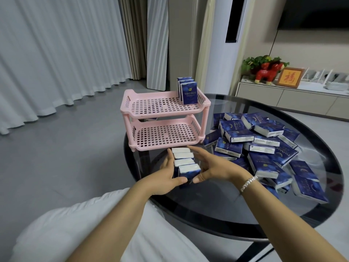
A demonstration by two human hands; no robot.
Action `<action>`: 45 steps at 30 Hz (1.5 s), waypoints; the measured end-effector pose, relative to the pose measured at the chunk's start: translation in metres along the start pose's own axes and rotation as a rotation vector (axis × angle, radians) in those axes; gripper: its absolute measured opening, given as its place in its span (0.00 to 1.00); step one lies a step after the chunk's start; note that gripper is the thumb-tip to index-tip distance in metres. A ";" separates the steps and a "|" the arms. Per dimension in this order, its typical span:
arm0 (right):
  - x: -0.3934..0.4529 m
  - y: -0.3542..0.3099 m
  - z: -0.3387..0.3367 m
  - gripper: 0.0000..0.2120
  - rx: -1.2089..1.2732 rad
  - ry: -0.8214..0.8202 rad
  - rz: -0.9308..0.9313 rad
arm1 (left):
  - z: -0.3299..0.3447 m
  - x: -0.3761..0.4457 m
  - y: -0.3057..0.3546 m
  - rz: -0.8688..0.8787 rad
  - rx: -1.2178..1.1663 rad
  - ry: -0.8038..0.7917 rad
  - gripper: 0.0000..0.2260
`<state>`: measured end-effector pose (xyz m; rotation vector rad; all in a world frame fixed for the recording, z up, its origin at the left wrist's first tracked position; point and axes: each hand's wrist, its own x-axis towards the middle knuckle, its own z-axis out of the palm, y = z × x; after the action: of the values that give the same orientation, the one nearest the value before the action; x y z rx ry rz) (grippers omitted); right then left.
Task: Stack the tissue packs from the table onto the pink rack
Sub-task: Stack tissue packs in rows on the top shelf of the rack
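- pink rack (164, 118) stands on the far left part of the dark glass table (217, 214), two slotted tiers, one over the other.
- top tier holds a few blue tissue packs (188, 91) upright in its back right corner; lower tier shows only its grid.
- both hands are working one row of four packs (186, 166) just in front of the rack's base.
- left hand (166, 176) presses the row's left side, thumb curled round the near end.
- right hand (213, 167), bracelet (248, 183) at the wrist, clamps the right side, fingers laid along it, thumb at the front.
- loose pile of blue packs (264, 148) lies jumbled on the table, right of the rack.
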<state>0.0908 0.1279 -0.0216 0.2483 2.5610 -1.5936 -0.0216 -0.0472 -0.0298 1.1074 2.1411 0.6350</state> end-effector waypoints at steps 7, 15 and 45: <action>0.008 0.002 0.001 0.46 0.044 -0.003 -0.036 | -0.003 0.002 0.006 -0.027 0.095 -0.065 0.44; -0.003 -0.028 -0.019 0.38 0.031 0.106 -0.067 | -0.028 -0.009 0.020 0.174 -0.100 0.200 0.39; 0.093 -0.103 -0.166 0.32 -0.177 0.249 -0.088 | -0.153 0.123 0.083 0.189 -0.517 0.272 0.42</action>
<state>-0.0224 0.2400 0.1250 0.3400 2.9193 -1.4314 -0.1418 0.0807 0.0904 0.9755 1.9254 1.4039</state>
